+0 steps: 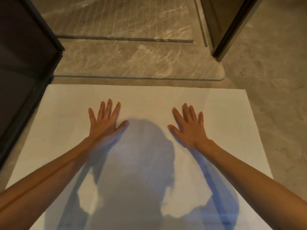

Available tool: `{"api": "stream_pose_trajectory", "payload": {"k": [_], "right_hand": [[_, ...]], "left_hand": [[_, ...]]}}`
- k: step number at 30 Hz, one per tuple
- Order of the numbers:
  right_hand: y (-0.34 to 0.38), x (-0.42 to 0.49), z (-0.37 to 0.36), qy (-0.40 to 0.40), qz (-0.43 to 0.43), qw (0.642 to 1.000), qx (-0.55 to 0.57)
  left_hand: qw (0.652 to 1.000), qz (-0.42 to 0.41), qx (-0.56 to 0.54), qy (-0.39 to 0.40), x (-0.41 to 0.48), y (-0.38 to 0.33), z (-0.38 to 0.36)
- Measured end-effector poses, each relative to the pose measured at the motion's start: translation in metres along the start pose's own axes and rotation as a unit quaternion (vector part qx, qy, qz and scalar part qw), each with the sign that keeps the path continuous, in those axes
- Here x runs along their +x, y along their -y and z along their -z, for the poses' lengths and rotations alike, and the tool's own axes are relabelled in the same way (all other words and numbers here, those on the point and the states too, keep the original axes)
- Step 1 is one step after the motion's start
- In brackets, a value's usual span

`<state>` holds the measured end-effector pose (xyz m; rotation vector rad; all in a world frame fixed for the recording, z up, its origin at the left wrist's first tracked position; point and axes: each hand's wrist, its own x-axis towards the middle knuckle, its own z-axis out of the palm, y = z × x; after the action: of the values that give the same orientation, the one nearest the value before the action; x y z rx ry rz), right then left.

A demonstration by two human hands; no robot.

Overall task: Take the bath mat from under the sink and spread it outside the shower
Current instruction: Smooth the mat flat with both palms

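A white bath mat (149,97) lies spread flat on the marble floor, its far edge parallel to the raised shower threshold (141,67). My left hand (106,122) rests palm down on the mat, fingers spread, left of centre. Right of centre, my right hand (189,127) presses flat in the same way. Neither hand holds anything. My shadow covers the near middle of the mat, and its near edge runs out of the frame.
A dark-framed glass shower door (25,67) stands open along the left, its lower edge close to the mat's left side. At the upper right stands another dark door frame post (229,30). Grey-brown marble floor (274,90) extends to the right of the mat.
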<state>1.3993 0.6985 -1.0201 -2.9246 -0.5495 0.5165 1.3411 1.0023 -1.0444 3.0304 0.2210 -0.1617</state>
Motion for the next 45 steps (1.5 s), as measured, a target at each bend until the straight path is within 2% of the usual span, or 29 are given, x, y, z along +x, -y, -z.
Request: {"api": "stream_pose_trajectory", "payload": {"k": [3,17,22,26,29,34,40,45], "right_hand": [[0.011,0.001,-0.018,-0.003,-0.009,1.0,-0.014],[0.012,0.003,-0.022,-0.021,-0.021,0.999,-0.035],[0.018,0.0,-0.013,-0.002,-0.022,1.0,-0.017],[0.044,-0.027,-0.007,-0.055,-0.014,0.998,0.027],[0.072,-0.058,-0.025,-0.103,0.007,0.994,0.044],[0.102,-0.089,-0.057,-0.085,0.018,0.996,0.029],[0.105,-0.097,-0.063,-0.052,0.017,0.998,0.016],[0.104,-0.098,-0.048,-0.017,0.024,0.998,0.054]], "left_hand": [[0.999,0.027,-0.001,0.04,-0.016,0.011,0.001],[0.999,0.025,0.002,0.033,-0.016,0.009,0.002],[1.0,0.014,-0.01,0.024,-0.023,0.006,0.005],[0.998,-0.043,-0.046,-0.024,-0.059,-0.02,0.004],[0.996,-0.068,-0.055,-0.026,-0.094,-0.043,-0.002],[0.995,-0.094,-0.028,-0.016,-0.132,-0.06,-0.021],[0.997,-0.079,-0.019,0.004,-0.14,-0.063,-0.019],[0.995,-0.068,-0.012,0.075,-0.143,-0.069,-0.002]]}}
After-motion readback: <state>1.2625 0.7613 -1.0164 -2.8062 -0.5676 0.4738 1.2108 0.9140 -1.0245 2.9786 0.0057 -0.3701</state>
